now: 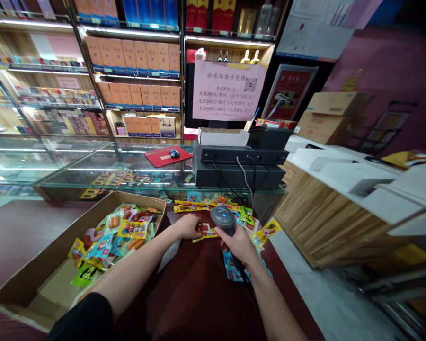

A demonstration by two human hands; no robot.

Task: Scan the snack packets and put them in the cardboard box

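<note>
My right hand (241, 246) grips a dark handheld barcode scanner (223, 217) by its handle, with a small blue light showing on its head. Left of the scanner, my left hand (189, 226) has its fingers curled on a small snack packet (206, 230) with red and yellow print. Behind both hands lies a pile of snack packets, among them long yellow ones (190, 206) and a green one (247, 216). Blue packets (232, 267) lie partly hidden under my right hand. An open cardboard box (31, 279) left of my forearm holds several mixed snack packets.
A glass counter (128, 173) stands behind the dark red table (184, 298). On it are a black cash drawer unit (239, 173), a monitor back with a pink printed sign (229, 92), and a mouse (174, 153) on a red mat. Cables hang down. Shelves of boxes fill the back.
</note>
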